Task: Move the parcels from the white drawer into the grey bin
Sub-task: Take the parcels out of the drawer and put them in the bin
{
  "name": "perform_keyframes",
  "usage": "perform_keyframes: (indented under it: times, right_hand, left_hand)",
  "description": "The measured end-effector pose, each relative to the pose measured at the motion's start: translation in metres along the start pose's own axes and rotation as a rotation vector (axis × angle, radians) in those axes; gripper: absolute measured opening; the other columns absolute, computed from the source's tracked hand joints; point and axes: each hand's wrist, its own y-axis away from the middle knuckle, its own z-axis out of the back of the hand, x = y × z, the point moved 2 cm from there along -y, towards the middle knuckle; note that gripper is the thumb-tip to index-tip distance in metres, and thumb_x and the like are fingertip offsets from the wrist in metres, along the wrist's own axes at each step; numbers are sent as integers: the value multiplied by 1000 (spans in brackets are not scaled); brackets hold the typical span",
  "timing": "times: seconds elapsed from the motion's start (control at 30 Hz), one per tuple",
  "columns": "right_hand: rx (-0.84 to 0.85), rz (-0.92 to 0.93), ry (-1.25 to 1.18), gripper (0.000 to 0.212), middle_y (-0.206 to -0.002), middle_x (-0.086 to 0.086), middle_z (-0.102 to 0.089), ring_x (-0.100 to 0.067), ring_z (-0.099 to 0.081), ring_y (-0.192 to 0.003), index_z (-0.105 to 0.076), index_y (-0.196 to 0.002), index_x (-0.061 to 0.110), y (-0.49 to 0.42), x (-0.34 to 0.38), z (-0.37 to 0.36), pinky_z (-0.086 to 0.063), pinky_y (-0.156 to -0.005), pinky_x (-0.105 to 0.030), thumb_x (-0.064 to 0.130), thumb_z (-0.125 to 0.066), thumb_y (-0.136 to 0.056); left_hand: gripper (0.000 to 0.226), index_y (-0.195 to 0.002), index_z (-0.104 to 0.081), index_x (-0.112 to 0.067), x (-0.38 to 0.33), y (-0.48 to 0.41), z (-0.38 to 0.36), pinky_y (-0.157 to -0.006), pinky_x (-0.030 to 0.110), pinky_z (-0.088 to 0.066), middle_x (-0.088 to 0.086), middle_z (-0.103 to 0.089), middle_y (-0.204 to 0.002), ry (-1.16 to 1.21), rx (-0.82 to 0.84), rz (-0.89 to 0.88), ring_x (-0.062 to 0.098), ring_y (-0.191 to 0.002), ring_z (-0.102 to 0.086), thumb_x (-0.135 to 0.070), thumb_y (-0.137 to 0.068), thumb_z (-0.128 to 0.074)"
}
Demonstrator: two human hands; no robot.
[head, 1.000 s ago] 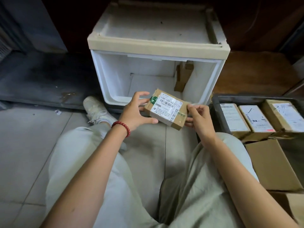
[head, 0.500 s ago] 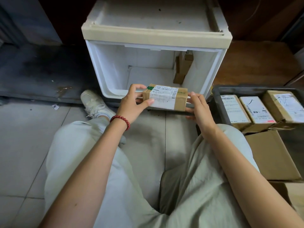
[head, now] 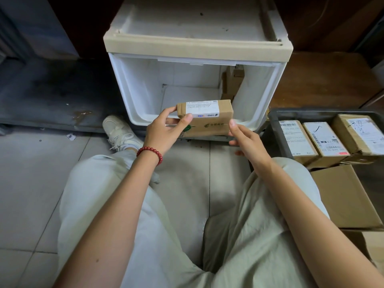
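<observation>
While the head camera looked down between the knees, a brown parcel (head: pixel 204 119) was held in the air just in front of the white drawer (head: pixel 133 88), clear of its front lip. The left hand (head: pixel 166 130) pinched the parcel's left end, thumb on the near face and fingers over the far corner. The right hand (head: pixel 246 140) pinched its right end between thumb and fingers. A second parcel (head: pixel 230 84) leaned upright in the drawer's back right corner.

To the right, beside the drawer, the grey bin (head: pixel 275 119) held three labelled parcels (head: pixel 324 140) lying side by side.

I judged the step to be the carry, with the parcel out of the drawer and not yet in the bin. The next move called for a swing to the right over the bin's rim and a set-down beside the three. How much room was left there, the frame did not show.
</observation>
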Motion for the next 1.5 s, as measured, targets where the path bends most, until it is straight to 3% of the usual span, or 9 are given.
perform_keyframes:
  times: [0.2,0.43,0.67,0.8,0.93,1.03,1.2,1.33,1.5]
  right_hand:
    - [-70,8,-24,34,-96,12,-65,-3,-57,-77,-64,-97,32,-4,-3,3,-42,-64,-22,61,-49,-90]
    - [-190,36,-114,38,-77,12,-62,-6,-55,-70,-61,-80,22,-7,-5,7,-43,-64,-21,59,-54,-90]
    - [-251,102,-326,30,-121,-1,-62,-15,-61,-114,-48,-119,23,-1,10,33,-53,-95,-38,44,-49,-97]
    - [-267,203,-182,32,-112,9,-61,1,-64,-99,-44,-131,36,14,21,76,-55,-76,-21,45,-42,-100]
    - [-382,207,-90,29,-103,14,-59,5,-62,-87,-44,-126,42,37,24,131,-52,-64,-16,47,-45,-98]
    - [-474,151,-72,28,-107,5,-65,-7,-64,-89,-55,-117,33,61,10,172,-57,-77,-32,48,-51,-95]
    - [-535,30,-79,30,-101,6,-67,2,-64,-82,-58,-102,24,104,-31,215,-51,-66,-22,50,-62,-86]
    - [-566,-90,-78,29,-105,-3,-68,-15,-63,-96,-58,-96,23,125,-74,228,-51,-77,-36,48,-67,-83]
    - [-554,-155,-47,39,-89,7,-71,-9,-66,-85,-62,-95,28,132,-114,227,-48,-71,-29,55,-72,-69]
  left_hand:
    - [71,-120,-56,-36,-1,0,-3,-86,34,-55,-13,-58,-122,69,30,-8,3,-98,-65,-68,-59,-73]
    - [67,-120,-53,-36,-5,-2,-14,-87,37,-55,-10,-62,-118,128,82,21,-3,-103,-60,-60,-62,-78]
    - [45,-117,-51,-38,-34,3,-45,-85,41,-56,-19,-61,-101,103,79,-30,11,-106,-59,-52,-79,-69]
    - [50,-125,-55,-30,-65,-1,-70,-91,38,-52,-12,-61,-105,50,126,-110,9,-106,-58,-52,-81,-66]
    - [50,-124,-53,-34,-106,-2,-115,-76,13,-43,-15,-63,-101,-34,243,-245,-3,-93,-57,-57,-81,-64]
    - [45,-122,-49,-36,-130,6,-158,-72,17,-44,-10,-66,-105,-96,335,-329,6,-96,-60,-56,-83,-62]
    - [40,-122,-48,-36,-145,29,-224,-87,34,-52,-10,-65,-115,-252,540,-449,14,-104,-63,-54,-87,-56]
    - [40,-124,-49,-36,-133,48,-266,-92,33,-49,-6,-63,-120,-344,699,-479,17,-110,-60,-50,-88,-58]
    - [41,-128,-52,-30,-104,63,-288,-96,34,-42,-2,-56,-121,-494,769,-492,18,-113,-54,-41,-89,-60]
